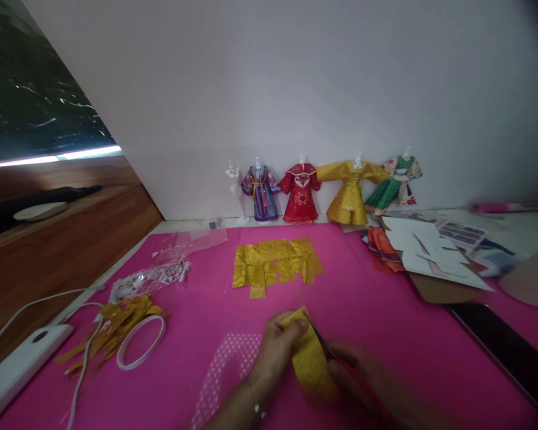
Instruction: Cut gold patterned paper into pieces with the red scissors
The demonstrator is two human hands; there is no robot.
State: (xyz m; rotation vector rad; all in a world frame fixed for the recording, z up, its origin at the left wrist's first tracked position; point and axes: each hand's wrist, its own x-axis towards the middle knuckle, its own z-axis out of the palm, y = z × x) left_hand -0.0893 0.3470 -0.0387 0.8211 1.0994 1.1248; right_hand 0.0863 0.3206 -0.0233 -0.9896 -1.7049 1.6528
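Note:
My left hand (278,340) pinches the upper end of a yellow fabric strip (312,364) between thumb and fingers. In my right hand (354,367) are scissors (320,341) with red handles, their dark blades lying along the strip's right edge. Motion blurs the right hand and the handles. Beyond both hands, a patterned yellow fabric piece (269,260) with notched edges lies flat on the pink mat (197,316).
Yellow scraps (121,322) and a white tape ring (141,342) lie left, near a white power strip (24,370) with cables. Miniature dresses on stands, one red (301,194), line the wall. At right are cut white paper (430,251) and a dark flat slab (502,352).

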